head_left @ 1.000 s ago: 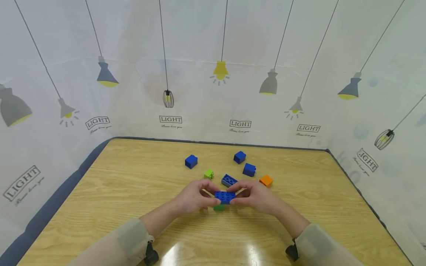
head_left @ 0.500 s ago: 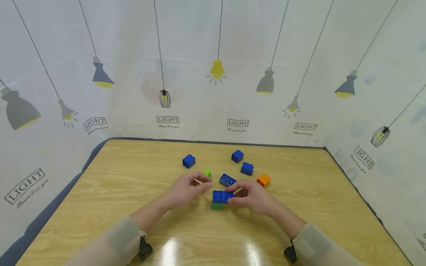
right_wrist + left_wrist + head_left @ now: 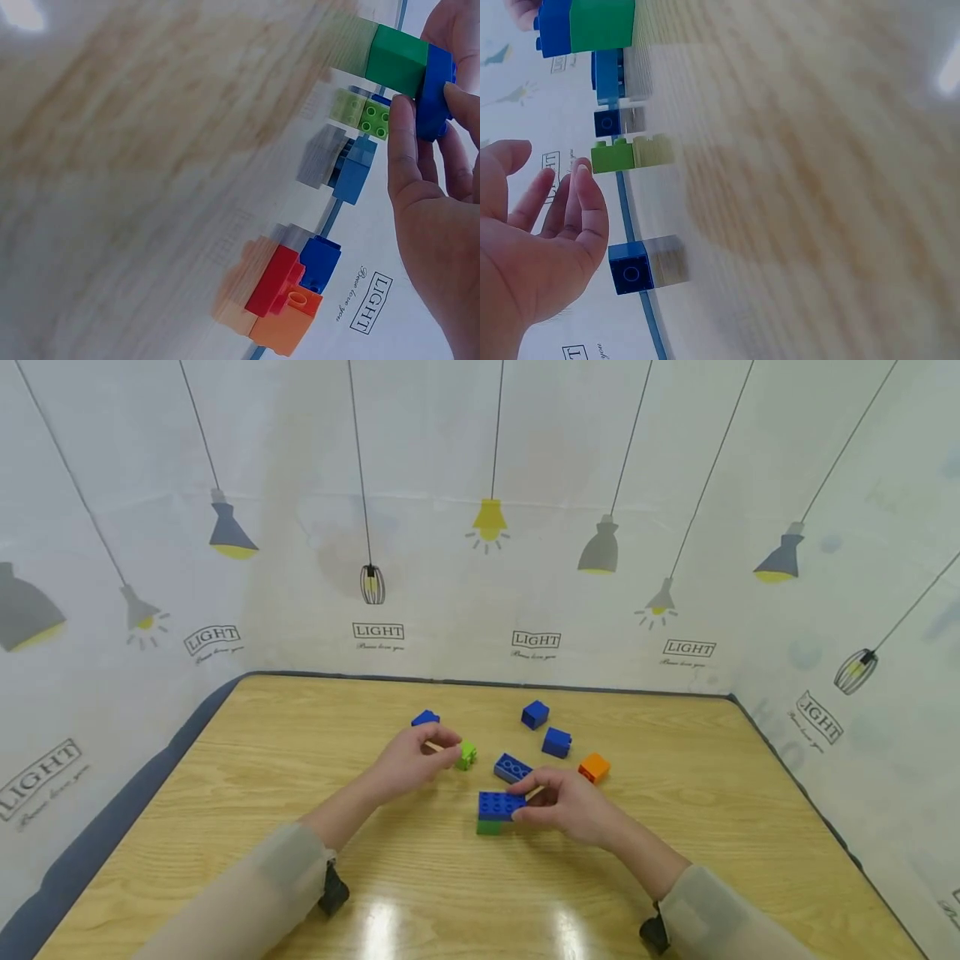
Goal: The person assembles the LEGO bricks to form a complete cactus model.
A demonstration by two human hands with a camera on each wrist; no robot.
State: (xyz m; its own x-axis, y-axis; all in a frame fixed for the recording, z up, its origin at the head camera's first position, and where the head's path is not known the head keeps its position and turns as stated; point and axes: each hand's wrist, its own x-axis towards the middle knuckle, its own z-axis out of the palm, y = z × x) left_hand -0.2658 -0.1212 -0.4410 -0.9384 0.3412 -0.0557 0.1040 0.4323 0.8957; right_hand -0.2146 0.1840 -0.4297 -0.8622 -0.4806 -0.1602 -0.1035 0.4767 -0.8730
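A long blue toy brick (image 3: 495,805) with studs on top sits on a green brick (image 3: 489,828) in the head view, overhanging it on the right. My right hand (image 3: 573,808) pinches the overhanging end between thumb and fingers, which the right wrist view shows from the side. Farther left, my left hand (image 3: 408,764) reaches over the table with thumb and fingers parted. Its fingertips are right by a small lime-green brick (image 3: 467,756); nothing shows between thumb and fingers in the left wrist view. Behind that hand, a blue brick (image 3: 425,717) is partly hidden.
Beyond the stack, another long blue brick (image 3: 512,767) lies on its side on the wooden table (image 3: 675,827). Two smaller blue bricks (image 3: 557,742) and an orange brick (image 3: 594,767) lie to the right. A red brick (image 3: 276,281) shows beside the orange one in the right wrist view.
My left hand has let go of the long blue brick and moved left and away from me to the lime-green brick. My right hand has kept its hold on the blue brick.
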